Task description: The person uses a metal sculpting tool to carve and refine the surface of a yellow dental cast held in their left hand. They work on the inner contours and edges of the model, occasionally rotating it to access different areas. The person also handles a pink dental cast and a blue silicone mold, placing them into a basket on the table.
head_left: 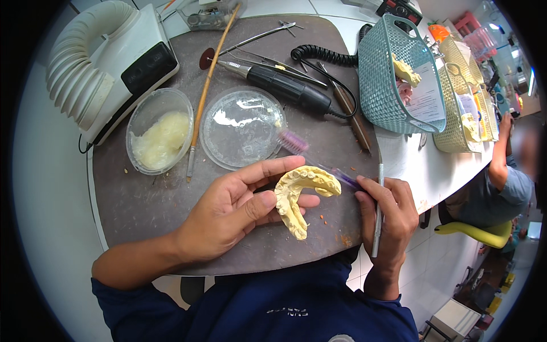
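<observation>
My left hand holds a pale yellow horseshoe-shaped dental cast between thumb and fingers, its row of teeth turned up toward me. My right hand is closed around the purple handle of a toothbrush. Its bristles point up and to the left, just beyond the cast and apart from it. A thin silver hand instrument is also tucked in the right hand, running roughly upright through the fingers. The dental cast hangs above the near part of the grey work surface.
A tub of pale jelly-like material stands left, beside a round clear lid and a long brush. Farther back lies a black corded handpiece. Baskets line the right; a white hose unit stands far left. Another person sits at right.
</observation>
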{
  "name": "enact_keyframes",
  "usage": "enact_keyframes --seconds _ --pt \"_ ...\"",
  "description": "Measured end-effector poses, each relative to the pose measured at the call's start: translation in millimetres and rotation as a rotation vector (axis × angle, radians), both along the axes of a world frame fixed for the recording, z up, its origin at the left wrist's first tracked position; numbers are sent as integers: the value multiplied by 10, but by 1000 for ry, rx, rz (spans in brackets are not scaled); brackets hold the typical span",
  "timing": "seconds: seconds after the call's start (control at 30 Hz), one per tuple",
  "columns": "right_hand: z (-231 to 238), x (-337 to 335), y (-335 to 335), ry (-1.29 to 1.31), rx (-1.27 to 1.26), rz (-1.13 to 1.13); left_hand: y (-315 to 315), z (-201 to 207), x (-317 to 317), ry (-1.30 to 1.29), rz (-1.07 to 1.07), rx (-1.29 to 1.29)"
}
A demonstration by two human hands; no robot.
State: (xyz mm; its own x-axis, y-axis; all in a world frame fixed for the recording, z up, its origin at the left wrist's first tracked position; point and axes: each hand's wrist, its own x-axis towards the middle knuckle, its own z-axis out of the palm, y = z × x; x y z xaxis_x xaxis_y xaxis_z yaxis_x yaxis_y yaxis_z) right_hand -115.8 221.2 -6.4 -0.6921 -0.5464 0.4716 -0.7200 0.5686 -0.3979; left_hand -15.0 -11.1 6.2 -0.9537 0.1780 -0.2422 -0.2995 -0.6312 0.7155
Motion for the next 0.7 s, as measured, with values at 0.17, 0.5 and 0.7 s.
enact_keyframes --seconds 0.17,0.5,0.7 --pt "36 15 106 -91 -187 -65 -3 -15 11 30 15 -55" --pt "174 157 347 -281 -193 118 80 21 100 204 137 -373" --pt "314 -8 360 -187 14 180 95 -51 112 305 226 -571"
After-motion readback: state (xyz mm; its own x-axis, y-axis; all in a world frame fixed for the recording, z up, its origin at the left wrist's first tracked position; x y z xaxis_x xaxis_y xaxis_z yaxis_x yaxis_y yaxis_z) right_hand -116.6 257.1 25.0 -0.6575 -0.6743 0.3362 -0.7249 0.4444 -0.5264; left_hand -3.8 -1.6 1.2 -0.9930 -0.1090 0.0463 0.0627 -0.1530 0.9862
